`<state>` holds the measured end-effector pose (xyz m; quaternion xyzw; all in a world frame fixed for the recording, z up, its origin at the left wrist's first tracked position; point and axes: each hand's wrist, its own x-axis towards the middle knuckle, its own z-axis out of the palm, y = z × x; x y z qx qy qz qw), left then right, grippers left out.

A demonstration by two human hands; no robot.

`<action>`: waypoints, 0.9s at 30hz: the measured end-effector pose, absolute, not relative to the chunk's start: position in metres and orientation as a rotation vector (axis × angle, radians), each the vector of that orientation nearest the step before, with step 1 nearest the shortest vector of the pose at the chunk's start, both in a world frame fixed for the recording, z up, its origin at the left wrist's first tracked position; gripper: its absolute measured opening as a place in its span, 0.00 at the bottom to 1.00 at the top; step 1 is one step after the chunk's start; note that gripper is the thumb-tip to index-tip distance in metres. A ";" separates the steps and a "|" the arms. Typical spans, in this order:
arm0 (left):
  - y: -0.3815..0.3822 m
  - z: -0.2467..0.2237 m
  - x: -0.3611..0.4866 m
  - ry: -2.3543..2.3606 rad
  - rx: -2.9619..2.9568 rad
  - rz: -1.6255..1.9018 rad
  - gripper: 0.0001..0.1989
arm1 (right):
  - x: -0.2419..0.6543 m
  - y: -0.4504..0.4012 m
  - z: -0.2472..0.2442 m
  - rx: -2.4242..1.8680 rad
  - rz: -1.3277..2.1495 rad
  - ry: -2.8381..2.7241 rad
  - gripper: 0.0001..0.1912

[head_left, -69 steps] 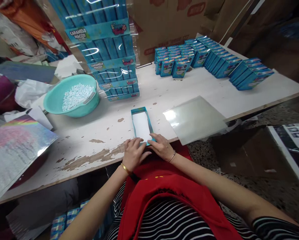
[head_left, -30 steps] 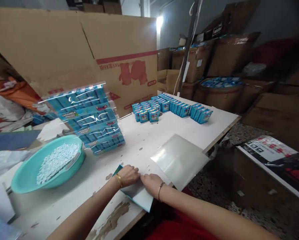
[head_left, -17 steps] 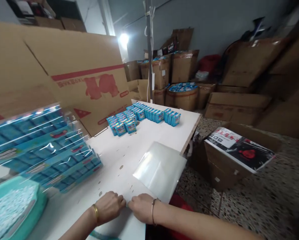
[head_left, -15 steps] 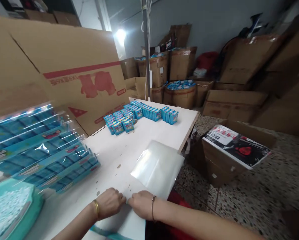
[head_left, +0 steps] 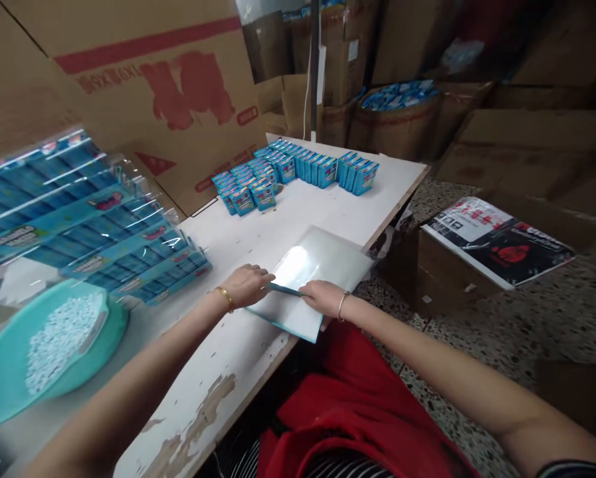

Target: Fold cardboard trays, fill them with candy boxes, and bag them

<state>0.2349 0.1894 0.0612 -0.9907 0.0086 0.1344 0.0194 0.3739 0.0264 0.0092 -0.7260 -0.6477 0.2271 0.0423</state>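
I see the shallow teal-edged tray [head_left: 288, 317] lying flat at the near edge of the table [head_left: 327, 212], just in front of the clear plastic sheet [head_left: 322, 257], its long axis running from that sheet back toward my body. My left hand [head_left: 248, 284] and right hand [head_left: 322, 297] press its far end from either side, slightly apart, equally near. Its inside is plain white, with a thin teal rim.

Flat teal-edged white carton blank [head_left: 290, 317] overhanging the table edge
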 end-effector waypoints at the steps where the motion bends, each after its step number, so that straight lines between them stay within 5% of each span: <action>1: 0.190 0.059 0.234 0.019 -3.095 0.408 0.13 | 0.375 0.027 0.007 -2.225 0.709 -1.992 0.14; 14: 0.199 0.023 0.258 0.142 -2.932 0.704 0.12 | 0.370 0.043 0.000 -2.293 0.750 -2.042 0.14; 27: 0.213 0.005 0.245 0.107 -2.934 0.622 0.10 | 0.358 0.054 -0.002 -2.305 0.707 -2.080 0.17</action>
